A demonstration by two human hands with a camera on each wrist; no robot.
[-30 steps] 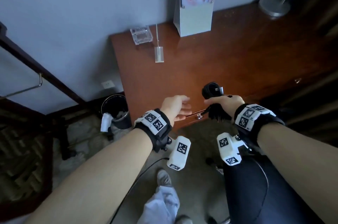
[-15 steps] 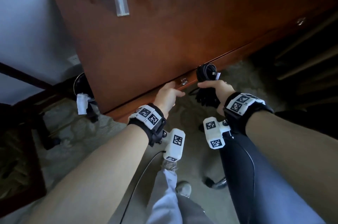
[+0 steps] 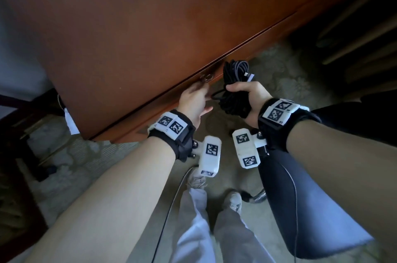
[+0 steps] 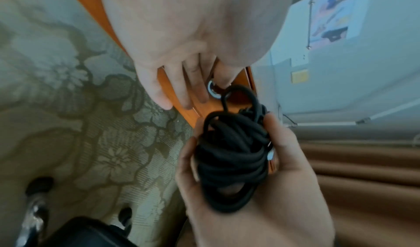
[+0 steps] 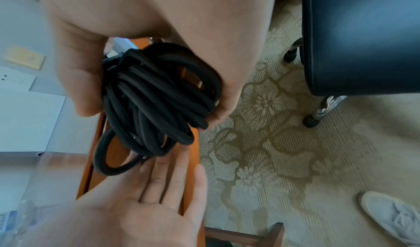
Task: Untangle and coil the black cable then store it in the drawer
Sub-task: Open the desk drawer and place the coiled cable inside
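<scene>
desk (image 3: 150, 26): glossy wood | cable (image 3: 234, 99): matt black (rubbery) | knob (image 4: 212, 89): shiny metal

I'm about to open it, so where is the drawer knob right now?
In the head view the metal drawer knob sits on the desk's front edge, at the left hand's fingertips and just left of the coiled black cable held in the right hand.

Reddish-brown wooden desk (image 3: 150, 26) across the upper frame. Pale carpet (image 3: 90, 168) with a dark flower pattern below. Pale grey-blue wall (image 3: 12, 48) at the left edge. Dark padded chair (image 5: 363, 35) on metal legs, upper right of the right wrist view. Brown curtain folds (image 4: 363, 170) at lower right of the left wrist view.
</scene>
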